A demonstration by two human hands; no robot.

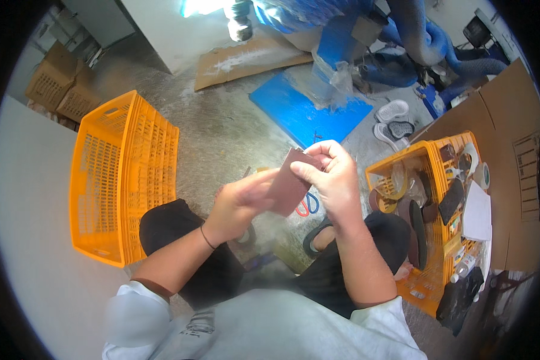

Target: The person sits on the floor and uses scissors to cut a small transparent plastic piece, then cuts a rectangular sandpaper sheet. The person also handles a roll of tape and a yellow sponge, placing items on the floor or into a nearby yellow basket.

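My right hand holds a reddish-brown sheet that looks like sandpaper, its thumb pressed on the near face by the upper corner. The sheet hangs tilted in the air above my knees. At its left edge is my left hand, smeared by motion. Those fingers reach toward the sheet and partly pass behind it; whether they grip it is not clear. Below the sheet, red and blue loop handles, like those of scissors, show near the floor between my legs.
Stacked orange plastic crates stand at my left. At my right, another orange crate carries brown and black sheets, tape and a bottle. Ahead lie a blue board, flat cardboard and pale shoes. A large carton borders the right side.
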